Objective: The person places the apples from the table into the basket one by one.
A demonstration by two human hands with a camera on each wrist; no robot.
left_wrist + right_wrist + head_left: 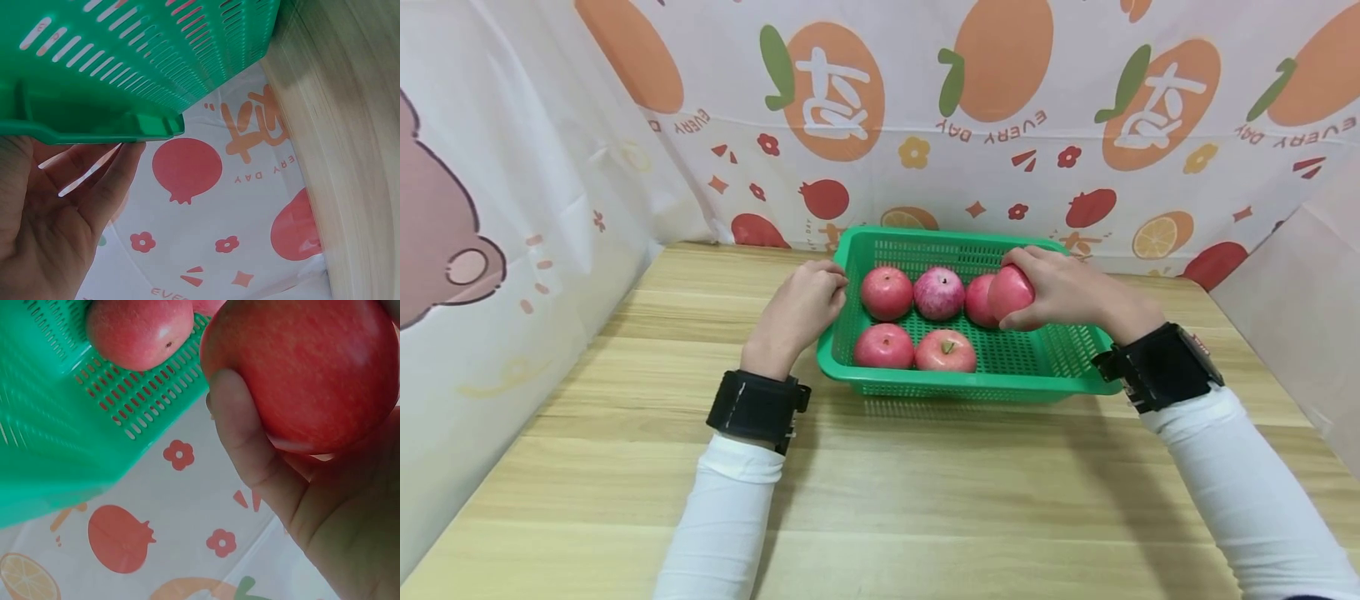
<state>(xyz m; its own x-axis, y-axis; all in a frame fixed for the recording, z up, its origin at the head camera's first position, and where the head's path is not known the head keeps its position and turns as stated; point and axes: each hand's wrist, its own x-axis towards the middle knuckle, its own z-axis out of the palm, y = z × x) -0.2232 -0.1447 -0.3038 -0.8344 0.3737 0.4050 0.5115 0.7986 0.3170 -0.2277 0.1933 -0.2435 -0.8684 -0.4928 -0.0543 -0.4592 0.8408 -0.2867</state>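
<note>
My right hand [1060, 287] grips a red apple [1011, 292] over the right part of a green plastic basket [955, 379]. In the right wrist view the thumb lies along the side of the held apple [306, 369]. Behind it in the head view, another red apple [977, 300] is partly covered. Left of that sit a mottled purplish-red apple [938, 293] and a red one [887, 293]; two more apples line the front left. My left hand [797, 312] touches the basket's left rim from outside, its fingertips meeting the rim [94, 136] in the left wrist view.
The basket stands on a light wood table [880, 508], close to a fruit-printed curtain [895, 183] at the back. Cloth also hangs along the left [550, 208] and right sides. A black band [756, 408] circles each wrist.
</note>
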